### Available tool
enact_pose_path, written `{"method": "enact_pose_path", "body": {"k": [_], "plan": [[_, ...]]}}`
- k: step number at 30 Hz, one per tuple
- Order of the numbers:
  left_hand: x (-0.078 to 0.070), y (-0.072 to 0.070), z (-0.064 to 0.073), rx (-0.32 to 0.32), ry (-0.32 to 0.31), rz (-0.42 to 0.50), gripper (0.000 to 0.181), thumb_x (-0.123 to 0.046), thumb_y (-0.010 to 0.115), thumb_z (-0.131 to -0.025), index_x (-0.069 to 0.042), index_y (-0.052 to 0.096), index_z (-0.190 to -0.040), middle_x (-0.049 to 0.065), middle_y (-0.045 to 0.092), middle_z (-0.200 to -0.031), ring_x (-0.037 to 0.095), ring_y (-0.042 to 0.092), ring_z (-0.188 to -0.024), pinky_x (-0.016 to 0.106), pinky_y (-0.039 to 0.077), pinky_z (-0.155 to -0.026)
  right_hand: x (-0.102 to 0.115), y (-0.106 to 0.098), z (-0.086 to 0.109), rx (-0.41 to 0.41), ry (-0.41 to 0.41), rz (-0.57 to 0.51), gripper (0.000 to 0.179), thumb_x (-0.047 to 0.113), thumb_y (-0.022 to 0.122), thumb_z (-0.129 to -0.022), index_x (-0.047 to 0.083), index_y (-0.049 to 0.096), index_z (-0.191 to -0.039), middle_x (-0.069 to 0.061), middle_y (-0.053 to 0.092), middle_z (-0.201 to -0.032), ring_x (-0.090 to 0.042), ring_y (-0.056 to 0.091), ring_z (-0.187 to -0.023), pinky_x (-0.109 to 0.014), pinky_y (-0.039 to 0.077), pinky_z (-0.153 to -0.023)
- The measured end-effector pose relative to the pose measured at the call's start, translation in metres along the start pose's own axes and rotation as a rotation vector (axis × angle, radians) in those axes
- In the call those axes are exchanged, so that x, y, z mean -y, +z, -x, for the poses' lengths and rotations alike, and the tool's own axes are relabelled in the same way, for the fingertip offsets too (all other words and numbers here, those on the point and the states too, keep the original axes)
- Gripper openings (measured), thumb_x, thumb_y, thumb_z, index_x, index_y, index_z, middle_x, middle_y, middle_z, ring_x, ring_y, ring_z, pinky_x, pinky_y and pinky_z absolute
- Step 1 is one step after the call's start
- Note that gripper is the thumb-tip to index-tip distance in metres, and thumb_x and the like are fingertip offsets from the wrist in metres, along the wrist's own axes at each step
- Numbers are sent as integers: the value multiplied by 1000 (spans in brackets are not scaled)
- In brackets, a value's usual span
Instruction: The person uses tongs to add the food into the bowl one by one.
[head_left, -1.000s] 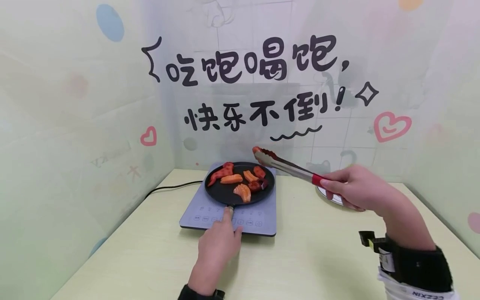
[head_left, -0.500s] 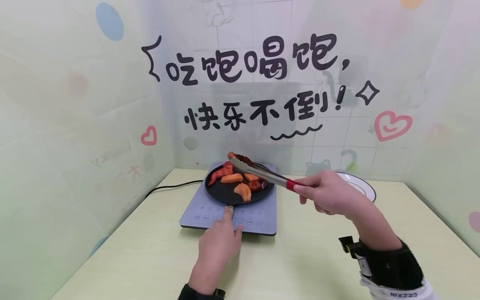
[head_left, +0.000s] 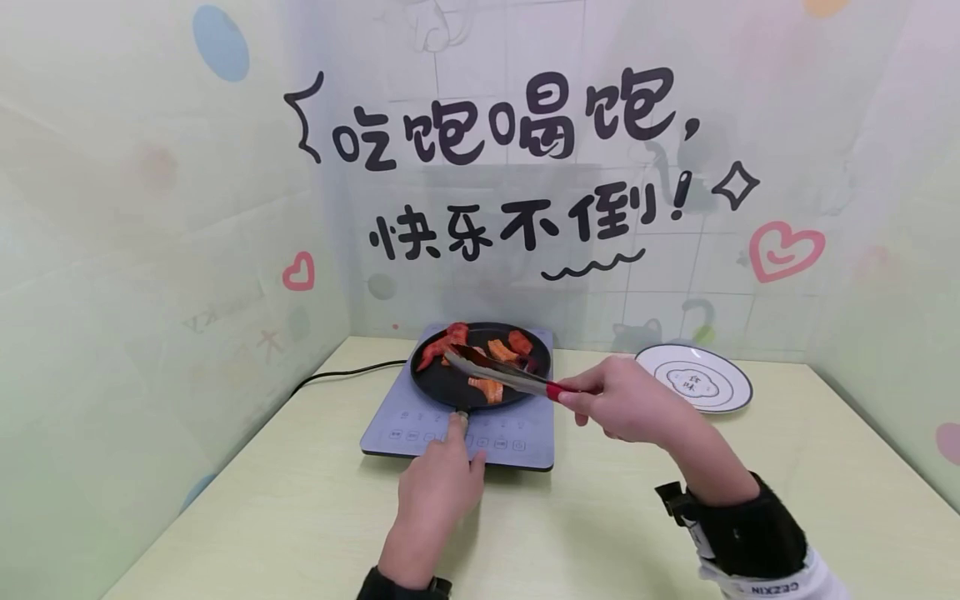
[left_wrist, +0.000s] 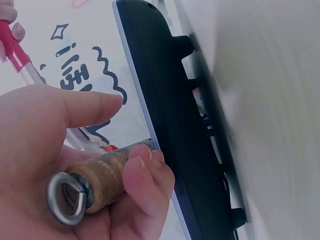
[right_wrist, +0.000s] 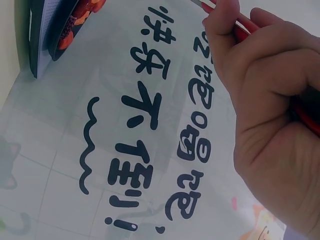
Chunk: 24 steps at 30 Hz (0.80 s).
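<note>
My left hand point(head_left: 438, 483) grips the pan's wooden handle point(left_wrist: 102, 180), which ends in a metal ring; the fingers curl round it in the left wrist view. A black frying pan point(head_left: 435, 387) holds a long red meat piece point(head_left: 444, 343), striped orange salmon-like slices point(head_left: 491, 390) and a red slice point(head_left: 520, 340). My right hand point(head_left: 630, 400) grips red-handled metal tongs point(head_left: 510, 379). The tongs reach leftward over the pan, tips low beside the long red piece, and cover part of the food. Whether their tips hold a piece, I cannot tell.
Under the pan stands a grey-blue induction cooker point(head_left: 390, 421), with a black cord point(head_left: 330, 372) running left. A white dark-rimmed plate point(head_left: 723, 367) lies on the table point(head_left: 585, 517) to the right. Printed walls point(head_left: 480, 292) enclose the table's back and sides.
My right hand has moved left and down with the tongs, from above the pan's right side to low over its left part. The plate has come into full view. My left hand stays put.
</note>
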<state>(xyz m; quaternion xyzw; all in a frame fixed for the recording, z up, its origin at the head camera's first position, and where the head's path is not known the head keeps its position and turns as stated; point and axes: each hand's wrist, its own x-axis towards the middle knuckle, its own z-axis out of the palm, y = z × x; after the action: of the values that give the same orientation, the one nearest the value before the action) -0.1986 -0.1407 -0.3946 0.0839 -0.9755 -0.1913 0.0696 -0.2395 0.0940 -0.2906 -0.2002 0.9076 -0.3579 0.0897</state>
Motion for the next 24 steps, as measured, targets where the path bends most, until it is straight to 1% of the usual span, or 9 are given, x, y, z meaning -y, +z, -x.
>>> {"method": "enact_pose_path", "body": {"k": [3, 7, 11, 15, 20, 24], "plan": [[0, 0, 0, -3, 0, -1, 71, -38, 68, -103, -8, 42, -162, 27, 72, -124, 28, 61, -69, 44, 47, -54, 1, 4, -1, -3, -6, 33, 24, 24, 70, -104, 11, 81, -120, -2, 70, -78, -14, 47, -53, -28, 42, -54], [0, 0, 0, 1, -2, 1, 71, -38, 68, -104, -9, 42, -163, 27, 73, -123, 27, 60, -68, 44, 46, -54, 1, 7, -3, 8, 4, 51, 25, 22, 70, -103, 11, 81, -123, -2, 70, -77, -13, 49, -54, -27, 43, -55], [0, 0, 0, 7, -5, 4, 71, -39, 68, -104, -9, 42, -163, 27, 73, -122, 27, 59, -67, 44, 46, -54, 1, 10, -5, 12, 5, 93, 27, 21, 71, -102, 11, 80, -125, -1, 69, -75, -13, 48, -55, -27, 40, -55], [0, -1, 0, 7, -3, 4, 71, -39, 68, -103, -9, 42, -162, 26, 73, -123, 27, 61, -68, 45, 47, -54, 1, 14, -7, -5, -8, 143, 27, 21, 72, -100, 12, 81, -124, 0, 70, -74, -14, 47, -58, -29, 37, -56], [1, 0, -1, 6, -1, 17, 70, -38, 68, -104, -8, 43, -162, 26, 74, -120, 26, 58, -64, 42, 44, -52, 1, 19, -8, -15, -10, 159, 24, 22, 76, -98, 13, 83, -119, 1, 72, -75, -15, 51, -63, -30, 40, -58], [1, 0, -1, 12, -9, 25, 70, -38, 68, -104, -9, 43, -162, 26, 74, -118, 25, 56, -61, 41, 42, -51, 2, 21, -8, -9, -17, 156, 20, 22, 79, -96, 15, 84, -113, 1, 70, -75, -15, 51, -62, -30, 40, -58]]}}
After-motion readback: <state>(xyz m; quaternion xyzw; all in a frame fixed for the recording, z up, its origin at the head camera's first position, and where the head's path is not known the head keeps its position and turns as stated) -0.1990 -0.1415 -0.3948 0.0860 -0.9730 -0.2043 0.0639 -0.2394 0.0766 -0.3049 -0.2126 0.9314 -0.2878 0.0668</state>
